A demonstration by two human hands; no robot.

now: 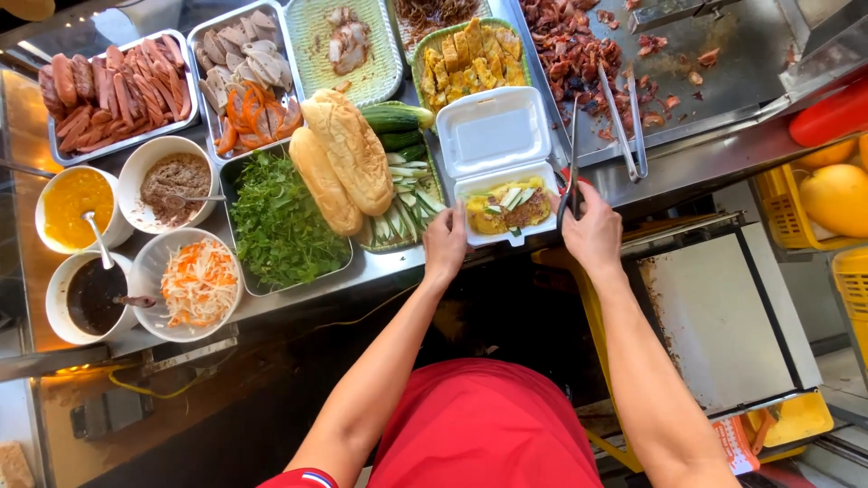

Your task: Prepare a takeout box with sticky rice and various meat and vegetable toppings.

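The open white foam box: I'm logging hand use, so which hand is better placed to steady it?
Left hand, probably: it rests empty at the white foam box; the right hand holds scissors.

1. This is a street-food stall, the kind that makes filled baguette sandwiches and boxed meals to take away.
2. A steel counter [380,267] holds ingredients laid out for assembly: a tray of sausages [113,90], sliced cold meats [242,56], baguettes [342,161], a tray of green herbs [276,221], cucumbers [398,122] and a bowl of shredded pickled carrot [197,285].
3. Bowls of sauces with spoons in them [77,208] stand at one end.
4. A flat steel griddle [723,63] carries chopped grilled meat [570,45] and tongs [624,122].
5. A white foam takeaway box [495,136] lies open on the counter with food inside.
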